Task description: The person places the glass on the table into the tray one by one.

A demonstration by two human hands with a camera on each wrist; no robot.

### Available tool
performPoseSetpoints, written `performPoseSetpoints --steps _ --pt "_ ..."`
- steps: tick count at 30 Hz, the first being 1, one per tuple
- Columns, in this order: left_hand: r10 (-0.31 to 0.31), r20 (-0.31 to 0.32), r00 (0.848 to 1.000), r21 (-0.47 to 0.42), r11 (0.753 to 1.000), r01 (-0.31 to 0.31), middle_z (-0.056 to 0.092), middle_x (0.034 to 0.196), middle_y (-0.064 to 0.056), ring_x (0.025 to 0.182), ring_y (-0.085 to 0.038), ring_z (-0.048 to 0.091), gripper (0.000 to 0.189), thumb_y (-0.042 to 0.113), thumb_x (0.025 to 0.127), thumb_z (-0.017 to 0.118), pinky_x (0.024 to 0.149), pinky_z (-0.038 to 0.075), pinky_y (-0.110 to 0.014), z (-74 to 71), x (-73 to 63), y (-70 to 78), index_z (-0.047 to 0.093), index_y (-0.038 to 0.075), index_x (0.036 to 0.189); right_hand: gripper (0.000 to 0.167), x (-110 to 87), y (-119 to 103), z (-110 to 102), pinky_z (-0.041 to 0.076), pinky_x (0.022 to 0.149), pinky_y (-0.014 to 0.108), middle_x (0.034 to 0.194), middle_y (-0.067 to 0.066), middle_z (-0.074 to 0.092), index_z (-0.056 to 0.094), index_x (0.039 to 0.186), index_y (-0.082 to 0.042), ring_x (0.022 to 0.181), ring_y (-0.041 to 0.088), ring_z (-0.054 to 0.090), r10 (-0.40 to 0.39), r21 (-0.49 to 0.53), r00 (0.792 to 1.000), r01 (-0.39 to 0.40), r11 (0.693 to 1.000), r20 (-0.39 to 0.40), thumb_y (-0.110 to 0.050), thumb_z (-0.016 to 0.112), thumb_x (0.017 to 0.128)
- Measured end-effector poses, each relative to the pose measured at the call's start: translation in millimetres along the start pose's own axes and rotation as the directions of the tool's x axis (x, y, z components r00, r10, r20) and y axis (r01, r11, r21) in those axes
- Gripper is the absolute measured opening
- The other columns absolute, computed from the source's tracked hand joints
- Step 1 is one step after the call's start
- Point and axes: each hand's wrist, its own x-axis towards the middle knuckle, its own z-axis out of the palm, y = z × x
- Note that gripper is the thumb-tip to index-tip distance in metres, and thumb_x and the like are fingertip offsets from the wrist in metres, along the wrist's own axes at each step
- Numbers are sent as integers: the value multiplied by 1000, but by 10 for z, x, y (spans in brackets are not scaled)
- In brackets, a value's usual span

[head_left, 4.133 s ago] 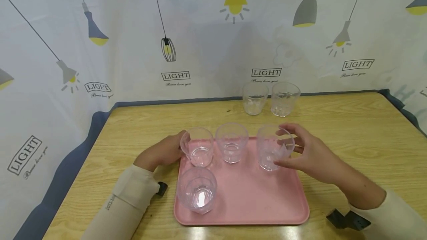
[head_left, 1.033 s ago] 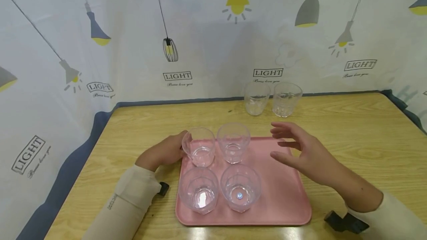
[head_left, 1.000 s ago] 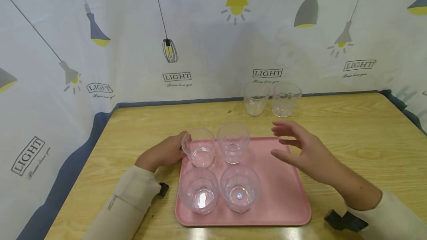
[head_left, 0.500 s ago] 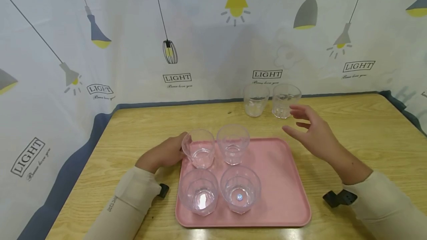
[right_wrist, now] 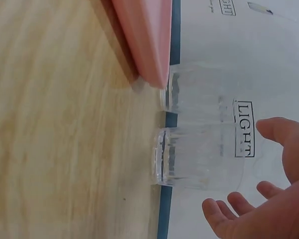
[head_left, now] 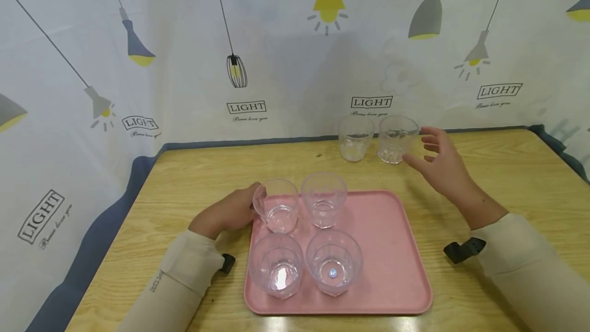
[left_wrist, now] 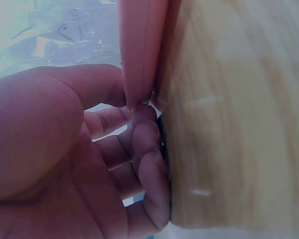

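Note:
My left hand (head_left: 232, 210) grips the far left corner of a pink tray (head_left: 387, 265); in the left wrist view the thumb lies on the tray edge (left_wrist: 139, 55) and the fingers curl under it. On the tray's left and middle stand two rows of clear plastic cups: a back left cup (head_left: 276, 206), a back middle cup (head_left: 324, 201), a front left cup (head_left: 276, 265) and a front middle cup (head_left: 334, 263). My right hand (head_left: 444, 165), thumb and fingers spread, is right beside a clear cup (head_left: 397, 140) at the table's back. Another cup (head_left: 356, 140) stands left of it.
The wooden table (head_left: 203, 168) ends at the back against a white curtain (head_left: 286, 40) printed with lamps. A dark clip-like device (head_left: 464, 250) sits at the right cuff, and another dark device (head_left: 227, 263) at the left cuff.
The right hand set its cup down at the front middle of the tray, let go, then moved back and right to the rear cups. The left hand stays at the tray corner.

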Motion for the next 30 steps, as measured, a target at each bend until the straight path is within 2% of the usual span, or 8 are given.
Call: performPoseSetpoints --steps 5,10,14,23,30 --pt "-3 -1 1000 7 1000 3 64 116 -11 117 -27 60 22 30 107 46 106 47 -50 -1 -8 -22 51 12 119 99 122 34 5 33 111 67 159 30 20 1 161 -11 144 51 26 58 23 998 -58 998 37 -43 67 94" --pt "1 1 1000 3 1000 -1 63 115 -11 116 -26 60 22 31 108 43 106 47 -49 -1 -8 -38 50 12 117 104 261 83 35 33 111 68 162 30 12 -7 160 -12 147 52 20 97 5 992 -98 995 83 -48 64 94" --pt "2 1 1000 -3 1000 -2 63 115 -10 116 -26 59 25 32 109 39 107 47 -49 -4 -2 -36 51 12 118 108 348 98 54 33 111 68 163 30 10 -10 160 -11 147 52 19 125 -10 987 -125 992 99 -52 64 93" --pt "5 1 1000 -3 1000 -5 63 120 -12 120 -28 59 26 30 108 43 108 46 -50 -11 -5 2 51 10 122 117 445 124 73 33 112 66 165 26 1 -15 159 -13 151 48 14 176 19 977 -180 984 122 -58 67 89" --pt "-4 -1 1000 -35 999 4 63 127 -14 127 -30 56 31 33 109 39 111 44 -50 -10 -8 -5 51 10 126 119 501 156 78 32 114 65 165 25 -7 -22 157 -15 153 44 10 195 40 963 -206 978 185 -56 67 90"
